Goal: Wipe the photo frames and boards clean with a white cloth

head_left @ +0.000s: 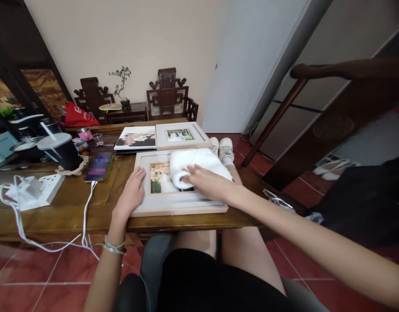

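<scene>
A picture frame [180,207] with a pale wood border and a wide white mat lies flat on the table near its front edge. My left hand [133,190] grips its left side, fingers curled over the border. On the glass, my right hand [202,180] presses a fluffy white cloth [199,160], its fingers sunk into the fabric. The cloth covers the right part of the photo and mat. Behind it lie a second framed photo [183,135] and a flat white-edged picture [136,138] on a dark base.
Left on the wooden table [98,216] are a phone [98,167] on a charging cable, a power strip [46,190], a black cup with a straw [63,149], a small glass [98,138] and a pink cup [85,134]. A chair [277,125] stands at right.
</scene>
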{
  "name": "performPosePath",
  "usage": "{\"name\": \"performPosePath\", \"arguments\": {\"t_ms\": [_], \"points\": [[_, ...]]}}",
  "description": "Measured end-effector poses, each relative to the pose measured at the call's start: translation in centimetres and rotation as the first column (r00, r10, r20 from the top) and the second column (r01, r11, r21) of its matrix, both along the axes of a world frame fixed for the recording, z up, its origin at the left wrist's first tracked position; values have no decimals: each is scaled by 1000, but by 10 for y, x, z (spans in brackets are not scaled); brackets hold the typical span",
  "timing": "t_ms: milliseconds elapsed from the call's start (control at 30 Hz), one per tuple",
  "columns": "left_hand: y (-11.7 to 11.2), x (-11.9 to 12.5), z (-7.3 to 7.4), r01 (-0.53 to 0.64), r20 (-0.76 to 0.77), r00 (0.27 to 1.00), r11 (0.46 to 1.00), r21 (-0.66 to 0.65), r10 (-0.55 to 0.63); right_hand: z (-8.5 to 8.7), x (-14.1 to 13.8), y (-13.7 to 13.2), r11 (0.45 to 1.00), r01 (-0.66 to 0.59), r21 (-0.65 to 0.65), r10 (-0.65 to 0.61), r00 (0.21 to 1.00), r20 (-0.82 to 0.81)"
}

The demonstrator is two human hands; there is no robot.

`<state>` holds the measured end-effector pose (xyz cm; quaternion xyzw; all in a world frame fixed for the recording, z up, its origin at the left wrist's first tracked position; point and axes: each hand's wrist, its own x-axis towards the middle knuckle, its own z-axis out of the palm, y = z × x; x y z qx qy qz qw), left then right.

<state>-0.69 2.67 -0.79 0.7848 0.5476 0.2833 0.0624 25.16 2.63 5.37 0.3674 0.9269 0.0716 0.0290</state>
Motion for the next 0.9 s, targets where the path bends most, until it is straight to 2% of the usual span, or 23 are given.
{"name": "performPosePath", "arguments": {"t_ms": [133, 200, 267, 367, 500, 600, 667, 767, 900], "points": [[0, 1, -1, -13, -27, 1000, 1000, 8, 13, 26, 11, -56, 980, 2, -201, -6, 1000, -18], [0, 0, -2, -6, -39, 999, 1000, 7, 6, 33, 12, -71, 965, 16, -262, -29, 999, -43], [0, 0, -1, 12, -45, 999, 1000, 4, -12, 31, 9, -75, 958, 29, -286, -57, 994, -90], [-1, -2, 0, 32, -56, 998, 999, -15, -33, 13, 1, -55, 972, 42, -231, -83, 981, -173], [-1, -3, 2, 40, -50, 998, 999, -29, -41, -12, -11, 1, 998, 42, -45, -50, 978, -202], [0, -3, 2, 43, -34, 998, 998, -35, -44, -17, -18, 42, 997, 67, 47, -57, 982, -180], [0, -3, 3, 38, -37, 999, 999, -37, -39, -16, -23, 57, 994, 88, 70, -76, 984, -160], [0, -2, 4, 29, -53, 998, 999, -46, -31, -13, -26, 53, 995, 99, 22, -96, 989, -112], [0, 0, 5, 25, -64, 998, 999, -45, -28, 5, -18, 6, 988, 44, -146, -53, 997, -55]]}}
